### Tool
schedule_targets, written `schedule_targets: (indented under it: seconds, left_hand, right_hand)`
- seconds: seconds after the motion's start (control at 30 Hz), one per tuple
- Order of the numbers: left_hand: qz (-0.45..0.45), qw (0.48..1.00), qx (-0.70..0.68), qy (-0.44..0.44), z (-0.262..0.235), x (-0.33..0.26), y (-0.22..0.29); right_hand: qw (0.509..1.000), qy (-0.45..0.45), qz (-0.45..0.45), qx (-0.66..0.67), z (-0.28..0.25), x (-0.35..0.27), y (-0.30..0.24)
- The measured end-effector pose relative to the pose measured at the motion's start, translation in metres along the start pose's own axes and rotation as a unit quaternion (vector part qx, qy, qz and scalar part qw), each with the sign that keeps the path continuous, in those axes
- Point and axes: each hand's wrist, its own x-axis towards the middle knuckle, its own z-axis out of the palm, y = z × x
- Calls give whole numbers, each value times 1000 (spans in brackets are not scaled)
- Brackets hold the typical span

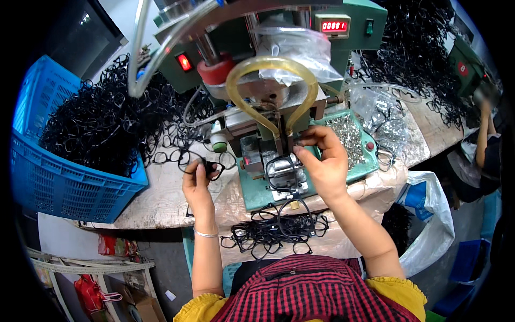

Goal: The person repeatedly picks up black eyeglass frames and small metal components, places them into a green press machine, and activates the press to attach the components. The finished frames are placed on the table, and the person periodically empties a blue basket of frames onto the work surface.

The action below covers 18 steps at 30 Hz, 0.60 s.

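Observation:
My left hand (196, 181) grips a black plastic eyeglass frame (213, 169) lifted off the worn bench, left of the green press machine (279, 59). My right hand (323, 159) pinches another black eyeglass frame (280, 166) and holds it against the metal fixture (284, 177) under the machine's head. A yellowish tube loop (271, 67) hangs just above that spot. A heap of finished-looking black frames (273, 231) lies on the bench edge in front of me.
A blue plastic crate (59, 185) piled with black frames (102, 118) stands at the left. A green tray of small metal parts (348, 137) sits right of the fixture. More frames (418, 48) cover the far right, where another person's arm (485, 134) shows. A white sack (429, 214) hangs at the bench's right.

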Motion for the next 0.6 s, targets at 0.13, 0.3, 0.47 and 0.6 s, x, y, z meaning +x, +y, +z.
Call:
schedule_targets:
  seconds: [0.13, 0.3, 0.47, 0.6]
  left_hand:
    - [85, 993, -74, -40, 19, -20, 33]
    - [381, 902, -24, -203, 75, -20, 123]
    - [368, 912, -73, -166, 89, -15, 127]
    - [399, 827, 212, -336, 74, -42, 115]
  right_hand:
    - [995, 7, 66, 77, -1, -5, 0]
    - [982, -10, 95, 161, 16, -4, -16]
    - [993, -40, 89, 61, 15, -13, -45]
    - [975, -84, -61, -197, -41, 2, -13]
